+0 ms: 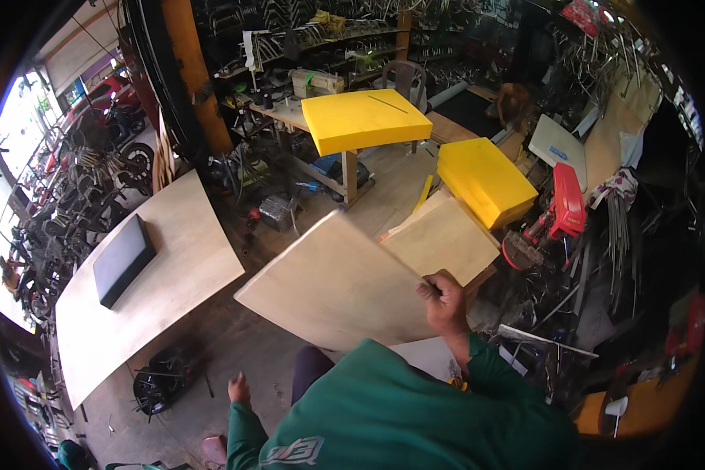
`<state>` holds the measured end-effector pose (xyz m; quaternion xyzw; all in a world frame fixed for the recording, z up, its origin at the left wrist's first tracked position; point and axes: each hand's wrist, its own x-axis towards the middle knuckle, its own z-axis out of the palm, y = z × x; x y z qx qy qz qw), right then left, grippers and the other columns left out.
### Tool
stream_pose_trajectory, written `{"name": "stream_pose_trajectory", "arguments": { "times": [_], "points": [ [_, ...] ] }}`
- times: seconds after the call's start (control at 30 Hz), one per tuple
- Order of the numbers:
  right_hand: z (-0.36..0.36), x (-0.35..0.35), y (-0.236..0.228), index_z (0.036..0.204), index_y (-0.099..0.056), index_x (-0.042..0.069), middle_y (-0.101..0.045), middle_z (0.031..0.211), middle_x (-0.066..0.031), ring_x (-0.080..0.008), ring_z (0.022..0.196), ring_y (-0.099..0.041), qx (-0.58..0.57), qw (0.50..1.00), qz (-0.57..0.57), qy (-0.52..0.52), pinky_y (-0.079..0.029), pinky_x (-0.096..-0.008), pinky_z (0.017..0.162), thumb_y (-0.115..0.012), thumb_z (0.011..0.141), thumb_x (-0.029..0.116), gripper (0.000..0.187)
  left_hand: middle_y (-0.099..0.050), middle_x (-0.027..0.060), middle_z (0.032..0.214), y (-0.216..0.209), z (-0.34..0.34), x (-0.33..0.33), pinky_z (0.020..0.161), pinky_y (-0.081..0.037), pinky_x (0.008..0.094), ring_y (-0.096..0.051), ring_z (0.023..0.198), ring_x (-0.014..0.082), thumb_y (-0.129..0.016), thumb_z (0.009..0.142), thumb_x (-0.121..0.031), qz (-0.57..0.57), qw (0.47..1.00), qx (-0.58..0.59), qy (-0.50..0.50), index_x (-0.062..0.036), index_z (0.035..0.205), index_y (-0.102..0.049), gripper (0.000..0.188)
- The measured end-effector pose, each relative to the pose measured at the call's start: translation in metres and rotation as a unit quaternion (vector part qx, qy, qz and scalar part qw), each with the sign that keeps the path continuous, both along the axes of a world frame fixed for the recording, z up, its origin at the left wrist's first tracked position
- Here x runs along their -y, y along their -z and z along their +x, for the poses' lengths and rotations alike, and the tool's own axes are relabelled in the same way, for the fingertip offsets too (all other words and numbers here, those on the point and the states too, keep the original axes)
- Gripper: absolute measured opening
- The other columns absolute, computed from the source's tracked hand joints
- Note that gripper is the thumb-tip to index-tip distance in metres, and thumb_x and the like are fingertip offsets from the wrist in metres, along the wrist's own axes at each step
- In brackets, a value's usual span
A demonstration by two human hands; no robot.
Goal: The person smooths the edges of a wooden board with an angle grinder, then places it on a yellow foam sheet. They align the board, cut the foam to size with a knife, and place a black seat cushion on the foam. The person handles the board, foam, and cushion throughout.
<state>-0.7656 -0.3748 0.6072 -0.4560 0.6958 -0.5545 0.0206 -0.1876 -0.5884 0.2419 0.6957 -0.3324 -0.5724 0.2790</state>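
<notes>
My right hand (446, 304) grips the right edge of a pale plywood panel (341, 282), thumb on its upper face and fingers out of sight underneath. The panel is tilted in front of my body, one corner pointing away from me. Beyond it, partly covered, lies a stack of similar plywood boards (446, 241). Down at my left side, my left hand (240, 390) hangs in the air away from the panel. Its fingers look loosely apart with nothing in them.
Yellow foam blocks lie on a workbench (294, 116) and beside the boards; one yellow foam block (489, 180) is nearest. A red-headed machine (565, 205) stands right. At left, a large plywood sheet (153, 290) carries a dark pad (125, 260). Another person (513, 103) crouches at the back.
</notes>
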Motion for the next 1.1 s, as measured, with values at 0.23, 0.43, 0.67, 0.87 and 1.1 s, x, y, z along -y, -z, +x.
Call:
{"name": "stream_pose_trajectory", "arguments": {
  "times": [0.23, 0.43, 0.67, 0.87, 1.1],
  "points": [
    [-0.11, 0.092, -0.025, 0.096, -0.071, -0.001, -0.06, 0.082, -0.0007, -0.0116, 0.078, -0.053, 0.036, 0.992, -0.093, 0.081, -0.044, -0.0291, 0.072, -0.079, 0.102, 0.027, 0.03, -0.015, 0.0135, 0.183, -0.105, -0.267, 0.219, 0.133, -0.003, 0.0581, -0.011, 0.169, 0.034, -0.039, 0.108, -0.075, -0.13, 0.947, -0.247, 0.159, -0.0189, 0.176, -0.019, 0.091],
    [-0.219, 0.24, -0.018, 0.093, -0.069, 0.002, -0.057, 0.081, 0.0069, -0.0062, 0.078, -0.047, 0.127, 0.981, -0.098, 0.108, -0.04, -0.0255, 0.071, -0.078, 0.104, 0.03, 0.031, -0.038, 0.0124, 0.172, -0.115, -0.425, 0.415, 0.128, -0.026, 0.0486, -0.035, 0.158, 0.0296, -0.043, 0.111, -0.069, -0.215, 0.933, -0.239, 0.163, -0.0088, 0.17, -0.032, 0.085],
    [-0.394, 0.418, -0.015, 0.097, -0.07, -0.001, -0.06, 0.086, 0.0028, -0.0109, 0.082, -0.054, 0.174, 0.967, -0.049, 0.178, -0.047, -0.031, 0.078, -0.072, 0.106, 0.026, 0.029, -0.074, 0.0066, 0.108, -0.163, -0.526, 0.593, 0.088, -0.054, 0.0352, -0.068, 0.094, 0.0177, -0.066, 0.105, -0.063, -0.123, 0.972, -0.181, 0.084, 0.0002, 0.12, -0.072, 0.065],
    [-0.495, 0.507, 0.025, 0.093, -0.063, -0.003, -0.058, 0.084, -0.0024, -0.0161, 0.082, -0.05, 0.217, 0.947, -0.003, 0.237, -0.046, -0.035, 0.078, -0.067, 0.109, 0.03, 0.037, -0.074, 0.0059, 0.095, -0.216, -0.613, 0.686, 0.082, -0.051, 0.0345, -0.062, 0.087, 0.0156, -0.063, 0.107, -0.061, -0.245, 0.961, 0.057, 0.115, 0.0014, 0.103, -0.077, 0.064],
    [-0.608, 0.636, -0.024, 0.104, -0.068, -0.004, -0.069, 0.088, -0.0063, -0.0158, 0.087, -0.061, 0.176, 0.983, -0.04, 0.037, -0.049, -0.0342, 0.08, -0.059, 0.11, 0.041, 0.046, -0.076, 0.0103, 0.101, -0.249, -0.642, 0.784, 0.086, -0.053, 0.0397, -0.065, 0.09, 0.0215, -0.051, 0.11, -0.066, -0.33, 0.938, 0.094, 0.041, 0.006, 0.11, -0.076, 0.076]
  ]
}}
